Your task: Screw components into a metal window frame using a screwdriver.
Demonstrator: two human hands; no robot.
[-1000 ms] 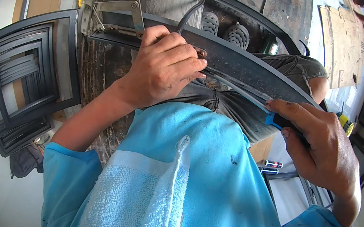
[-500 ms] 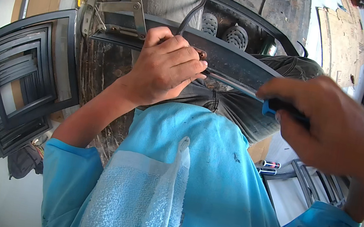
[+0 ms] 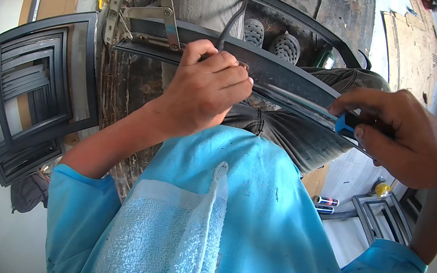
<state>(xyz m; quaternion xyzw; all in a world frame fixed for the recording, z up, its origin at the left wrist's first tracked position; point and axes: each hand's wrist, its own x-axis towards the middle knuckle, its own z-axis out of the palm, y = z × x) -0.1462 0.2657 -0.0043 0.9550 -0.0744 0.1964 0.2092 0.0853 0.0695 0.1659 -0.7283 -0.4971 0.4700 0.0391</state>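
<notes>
A dark grey metal frame (image 3: 289, 79) lies across my lap, a jointed metal hinge arm (image 3: 158, 13) at its left end. My left hand (image 3: 203, 88) is closed at the frame's near bar, and a bendy black strip (image 3: 229, 25) rises from behind its fingers. What its fingertips grip is hidden. Farther right, my right hand (image 3: 406, 136) is wrapped round the blue and black handle of a screwdriver (image 3: 346, 124). Its shaft runs left along the bar, pointing toward my left fingers; I cannot tell whether its tip touches anything.
Several dark frames (image 3: 45, 84) lean stacked at the left, with a grey bag (image 3: 30, 193) below them. Two tubes (image 3: 326, 201) and more frames (image 3: 384, 216) are at the lower right. Cardboard (image 3: 411, 56) stands at the upper right. Grey clogs (image 3: 286, 46) show inside the frame.
My right hand has drawn the screwdriver to the right, away from my left hand. My left hand stays closed at nearly the same spot on the bar.
</notes>
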